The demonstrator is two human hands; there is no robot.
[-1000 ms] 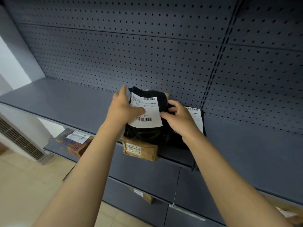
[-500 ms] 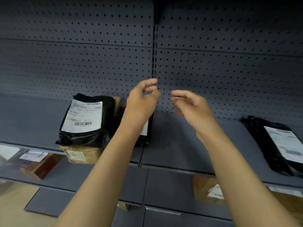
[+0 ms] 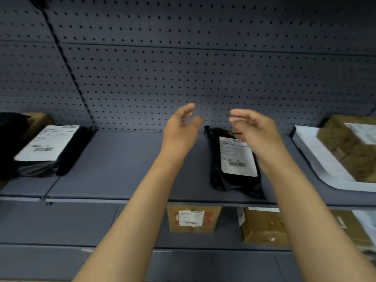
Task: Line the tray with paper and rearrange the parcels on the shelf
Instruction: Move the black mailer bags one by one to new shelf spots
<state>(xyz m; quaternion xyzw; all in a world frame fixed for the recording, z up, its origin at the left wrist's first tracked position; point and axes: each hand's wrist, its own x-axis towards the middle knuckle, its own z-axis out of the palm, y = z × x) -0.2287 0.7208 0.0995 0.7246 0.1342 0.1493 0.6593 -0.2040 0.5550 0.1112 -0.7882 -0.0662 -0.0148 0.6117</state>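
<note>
A black bagged parcel with a white label [image 3: 234,163] lies flat on the grey shelf [image 3: 126,163], right of centre. My right hand [image 3: 256,133] hovers over its far end, fingers apart and empty. My left hand [image 3: 181,129] is raised just left of that parcel, also open and empty. At the far left another black labelled parcel [image 3: 40,151] rests beside a brown box [image 3: 38,121]. At the far right a tray lined with white paper [image 3: 317,157] holds a brown cardboard parcel [image 3: 350,145].
A grey pegboard wall [image 3: 203,68] backs the shelf. On the shelf below stand a small brown box with a white label [image 3: 193,218] and a larger cardboard box [image 3: 262,224]. The stretch of shelf between the two black parcels is bare.
My hands let go of the black parcel on the left stack and swung right. Both now hang open near the black parcel right of centre, and the tray has come into view.
</note>
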